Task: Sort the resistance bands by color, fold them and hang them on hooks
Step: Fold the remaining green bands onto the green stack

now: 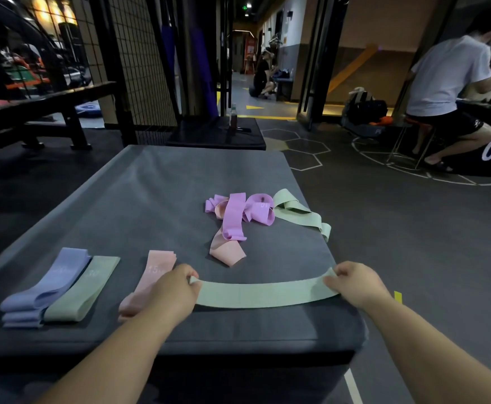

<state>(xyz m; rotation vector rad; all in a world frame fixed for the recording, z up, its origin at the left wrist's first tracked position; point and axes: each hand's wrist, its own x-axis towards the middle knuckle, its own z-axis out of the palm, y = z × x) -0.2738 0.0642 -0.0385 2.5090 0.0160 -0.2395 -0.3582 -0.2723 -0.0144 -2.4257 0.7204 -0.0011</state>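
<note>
A pale green band (261, 293) lies stretched flat across the near part of the grey padded platform (156, 205). My left hand (174, 290) pinches its left end and my right hand (355, 282) pinches its right end. Folded bands lie at the near left: a blue stack (46, 290), a green one (83, 290) and a pink one (151, 278), partly hidden by my left hand. Farther back lies a loose tangle of purple bands (238, 214), a pink band (226, 252) and another green band (302, 214).
The platform's right edge drops to the dark gym floor (413, 228). A black wire grid panel (139, 62) stands at the back left, beside a bench (46, 106). A seated person in a white shirt (448, 83) is at the far right.
</note>
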